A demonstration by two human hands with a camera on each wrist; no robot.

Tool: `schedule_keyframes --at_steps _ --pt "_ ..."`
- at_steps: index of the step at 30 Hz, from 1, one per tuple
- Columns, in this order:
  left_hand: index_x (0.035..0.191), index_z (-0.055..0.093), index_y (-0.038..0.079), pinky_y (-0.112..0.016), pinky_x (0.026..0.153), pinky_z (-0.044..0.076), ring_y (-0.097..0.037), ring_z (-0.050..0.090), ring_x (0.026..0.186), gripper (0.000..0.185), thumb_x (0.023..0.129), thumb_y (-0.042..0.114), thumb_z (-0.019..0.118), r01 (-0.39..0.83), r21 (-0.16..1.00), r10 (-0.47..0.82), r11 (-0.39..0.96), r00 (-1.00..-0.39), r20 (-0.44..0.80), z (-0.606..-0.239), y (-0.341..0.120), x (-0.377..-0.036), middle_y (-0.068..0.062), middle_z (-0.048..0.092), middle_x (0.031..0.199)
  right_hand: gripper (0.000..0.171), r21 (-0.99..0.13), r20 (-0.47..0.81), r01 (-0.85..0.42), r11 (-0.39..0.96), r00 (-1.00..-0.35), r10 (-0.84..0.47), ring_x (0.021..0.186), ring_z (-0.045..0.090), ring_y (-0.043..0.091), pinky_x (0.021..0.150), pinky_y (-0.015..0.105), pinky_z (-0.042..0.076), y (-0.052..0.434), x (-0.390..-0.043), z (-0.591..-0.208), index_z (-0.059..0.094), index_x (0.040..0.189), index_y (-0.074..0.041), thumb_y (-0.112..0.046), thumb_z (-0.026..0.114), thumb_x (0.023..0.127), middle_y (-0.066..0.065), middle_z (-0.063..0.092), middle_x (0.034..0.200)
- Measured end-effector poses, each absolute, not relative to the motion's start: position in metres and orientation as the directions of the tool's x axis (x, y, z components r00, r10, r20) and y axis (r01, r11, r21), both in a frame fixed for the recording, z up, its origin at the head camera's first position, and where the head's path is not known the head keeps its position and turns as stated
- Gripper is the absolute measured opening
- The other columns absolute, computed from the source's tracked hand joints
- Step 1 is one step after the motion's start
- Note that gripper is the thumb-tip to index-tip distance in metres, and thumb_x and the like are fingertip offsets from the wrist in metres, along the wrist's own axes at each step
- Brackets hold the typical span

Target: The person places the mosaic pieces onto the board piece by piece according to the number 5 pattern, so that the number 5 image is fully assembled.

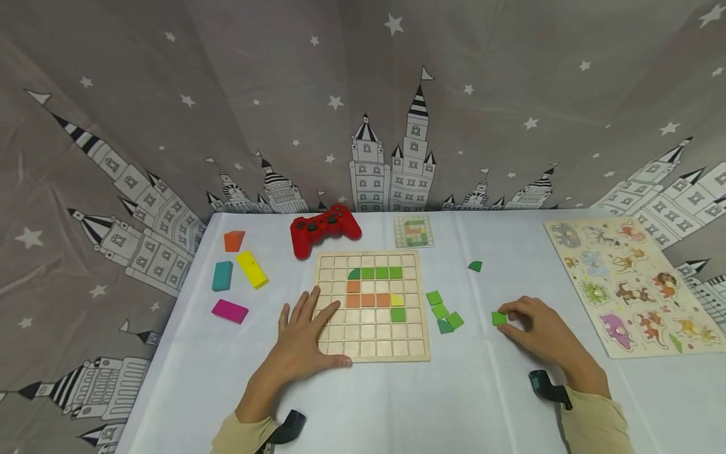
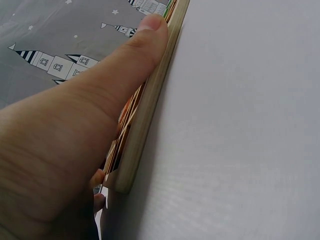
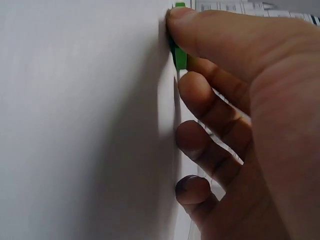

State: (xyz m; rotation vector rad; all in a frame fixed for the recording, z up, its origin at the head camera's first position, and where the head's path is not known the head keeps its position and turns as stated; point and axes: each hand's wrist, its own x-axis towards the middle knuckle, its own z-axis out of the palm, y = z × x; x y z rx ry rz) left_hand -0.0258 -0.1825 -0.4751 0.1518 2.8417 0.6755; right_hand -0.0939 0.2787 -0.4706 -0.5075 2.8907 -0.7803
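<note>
A wooden grid board [image 1: 371,350] lies on the white table, with green, orange and yellow tiles set in some of its squares. My left hand [image 1: 306,343] rests spread over the board's lower left corner, its thumb [image 2: 145,45] along the near edge. To the right of the board, my right hand [image 1: 535,328] pinches a green square tile [image 1: 498,318] between thumb and finger, close over the tabletop. Several loose green tiles [image 1: 439,311] lie between the board and that hand. Farther back is a dark green quarter-round tile [image 1: 475,267].
Behind the board are a red game controller [image 1: 324,230] and a small pattern card [image 1: 413,231]. Orange, teal, yellow [image 1: 252,270] and magenta blocks lie at the left. An animal peg puzzle [image 1: 635,284] occupies the right side. A grey castle-print curtain [image 1: 261,94] hangs behind.
</note>
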Motion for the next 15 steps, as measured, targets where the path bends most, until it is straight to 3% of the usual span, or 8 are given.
schedule_keyframes --at_steps 8,15 --pt "0.158 0.039 0.026 -0.071 0.122 -0.001 -0.042 0.005 0.158 0.111 0.065 0.068 0.083 0.040 0.454 0.150 0.890 -0.966 -0.209 -0.476 -0.181 -0.027 -0.016 0.007 0.173 0.027 -0.520 -0.041 -0.306 0.797 -0.923 -0.382 0.091 0.050 0.014 0.087 0.043 0.048 0.232 -0.092 -0.462 0.071 0.109 -0.016 -0.025 0.082 0.087 -0.007 0.058 0.090" --pt "0.158 0.040 0.025 -0.071 0.121 0.001 -0.042 0.006 0.158 0.111 0.065 0.069 0.083 0.052 0.457 0.154 0.888 -0.970 -0.190 -0.477 -0.182 -0.028 -0.016 0.008 0.173 0.026 -0.523 -0.016 -0.384 0.760 -0.888 -0.460 0.088 0.048 0.007 0.082 0.034 0.048 0.181 -0.089 -0.459 0.072 0.106 -0.020 -0.031 0.083 0.086 -0.011 0.056 0.088"
